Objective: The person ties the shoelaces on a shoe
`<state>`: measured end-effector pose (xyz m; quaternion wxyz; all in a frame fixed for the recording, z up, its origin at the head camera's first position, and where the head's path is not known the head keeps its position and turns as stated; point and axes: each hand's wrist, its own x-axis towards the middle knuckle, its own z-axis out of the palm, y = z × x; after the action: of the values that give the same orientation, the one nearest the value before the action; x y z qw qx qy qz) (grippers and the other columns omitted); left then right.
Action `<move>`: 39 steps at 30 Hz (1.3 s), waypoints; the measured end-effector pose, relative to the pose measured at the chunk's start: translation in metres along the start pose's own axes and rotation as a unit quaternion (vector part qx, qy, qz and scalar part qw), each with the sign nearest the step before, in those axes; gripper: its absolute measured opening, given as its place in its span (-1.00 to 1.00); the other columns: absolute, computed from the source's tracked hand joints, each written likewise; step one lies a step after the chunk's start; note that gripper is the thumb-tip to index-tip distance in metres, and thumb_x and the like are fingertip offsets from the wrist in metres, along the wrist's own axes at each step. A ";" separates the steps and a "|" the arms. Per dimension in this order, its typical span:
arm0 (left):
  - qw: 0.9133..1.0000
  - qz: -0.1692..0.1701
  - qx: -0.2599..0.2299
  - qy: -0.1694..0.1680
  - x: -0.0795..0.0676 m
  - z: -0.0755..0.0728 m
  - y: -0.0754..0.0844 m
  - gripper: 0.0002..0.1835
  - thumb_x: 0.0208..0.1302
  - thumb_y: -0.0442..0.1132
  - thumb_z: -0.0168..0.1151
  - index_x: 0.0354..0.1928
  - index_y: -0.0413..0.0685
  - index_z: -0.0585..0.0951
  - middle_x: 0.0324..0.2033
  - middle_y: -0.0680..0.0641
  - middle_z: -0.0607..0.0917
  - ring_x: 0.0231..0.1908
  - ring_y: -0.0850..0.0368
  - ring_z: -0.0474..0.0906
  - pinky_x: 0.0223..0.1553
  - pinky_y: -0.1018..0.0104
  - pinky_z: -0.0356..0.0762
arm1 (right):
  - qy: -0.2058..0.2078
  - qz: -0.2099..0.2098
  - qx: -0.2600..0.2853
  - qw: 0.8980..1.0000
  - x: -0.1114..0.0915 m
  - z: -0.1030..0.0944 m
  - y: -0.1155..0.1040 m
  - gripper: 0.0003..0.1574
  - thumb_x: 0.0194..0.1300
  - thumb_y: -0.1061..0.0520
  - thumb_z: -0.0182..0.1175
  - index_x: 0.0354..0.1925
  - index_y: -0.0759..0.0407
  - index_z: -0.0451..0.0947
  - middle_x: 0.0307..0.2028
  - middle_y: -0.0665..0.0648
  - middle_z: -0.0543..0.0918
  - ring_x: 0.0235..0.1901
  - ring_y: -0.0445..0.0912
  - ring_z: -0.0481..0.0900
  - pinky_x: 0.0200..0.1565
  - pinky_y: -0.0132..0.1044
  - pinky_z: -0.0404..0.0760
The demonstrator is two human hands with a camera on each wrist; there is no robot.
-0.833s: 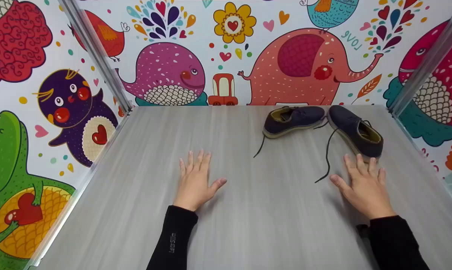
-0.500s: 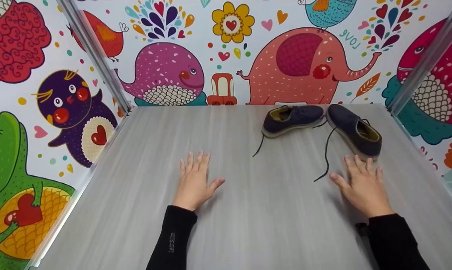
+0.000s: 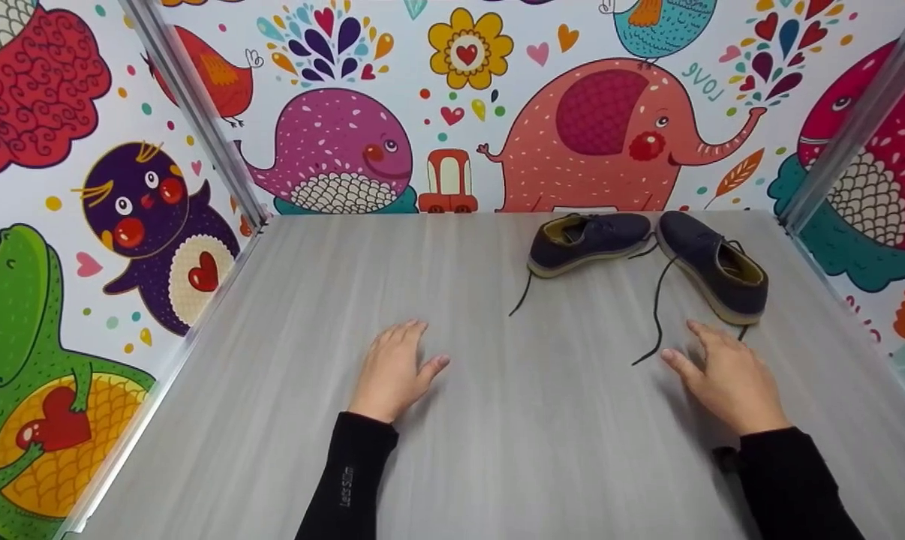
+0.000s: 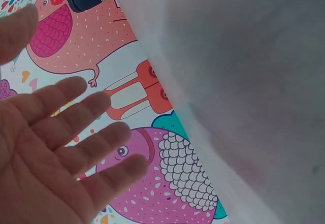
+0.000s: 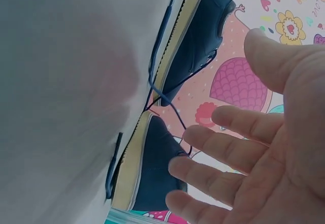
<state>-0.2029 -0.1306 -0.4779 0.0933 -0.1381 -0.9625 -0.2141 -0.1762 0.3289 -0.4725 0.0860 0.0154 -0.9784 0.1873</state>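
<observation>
Two dark navy lace-up shoes with pale soles stand at the far right of the table in the head view. The left shoe [image 3: 595, 244] lies nearly sideways, its toe toward the right shoe [image 3: 711, 262], which is angled with its heel toward me. Loose dark laces [image 3: 657, 315] trail from them onto the tabletop. My right hand [image 3: 730, 379] hovers just short of the right shoe's heel, fingers loosely bent and holding nothing. Left of centre, my left hand [image 3: 392, 371] is held over the table, thumb spread and nothing in it. Both palms show bare in the wrist views.
The grey wood-grain table [image 3: 460, 450] runs back to a wall printed with cartoon animals [image 3: 595, 142]. Metal corner posts [image 3: 197, 112] stand at the back left and back right. A printed side panel [image 3: 25, 315] borders the table on the left.
The fingers of both hands have bent from nearly straight to loosely curled. The right fingertips have drawn back slightly from the right shoe's heel. The shoes have stayed in place.
</observation>
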 end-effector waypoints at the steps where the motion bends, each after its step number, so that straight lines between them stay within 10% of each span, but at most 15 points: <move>1: 1.000 0.001 -0.002 0.002 0.000 0.000 0.000 -0.26 0.49 0.13 0.34 0.45 -0.28 0.50 0.42 -0.31 0.58 0.46 -0.30 0.46 0.54 -0.17 0.34 | -0.002 -0.001 0.002 1.000 0.001 0.000 -0.001 0.00 0.58 -0.36 0.14 0.52 0.40 0.34 0.41 0.59 0.44 0.38 0.55 0.39 0.33 0.52 0.35; 24: 1.000 -0.002 -0.017 0.012 -0.002 -0.002 -0.001 -0.33 0.47 0.11 0.37 0.38 -0.25 0.57 0.31 -0.30 0.67 0.38 -0.28 0.55 0.45 -0.18 0.45 | -0.084 -0.046 0.100 0.990 0.120 0.039 -0.102 0.03 0.60 -0.12 0.22 0.69 0.29 -0.04 0.27 0.46 0.66 0.21 0.38 0.67 0.26 0.33 0.57; 39: 1.000 0.008 -0.012 0.001 -0.001 0.004 0.005 -0.35 0.48 0.10 0.36 0.36 -0.25 0.59 0.29 -0.29 0.68 0.36 -0.28 0.57 0.43 -0.17 0.48 | -0.107 -0.061 0.091 0.988 0.129 0.047 -0.119 0.15 0.59 -0.10 0.24 0.72 0.27 -0.21 0.22 0.49 0.68 0.16 0.36 0.69 0.21 0.30 0.61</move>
<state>-0.2013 -0.1249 -0.4802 0.0946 -0.1470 -0.9585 -0.2252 -0.3030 0.2012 -0.4496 -0.0099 0.1032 -0.9580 0.2673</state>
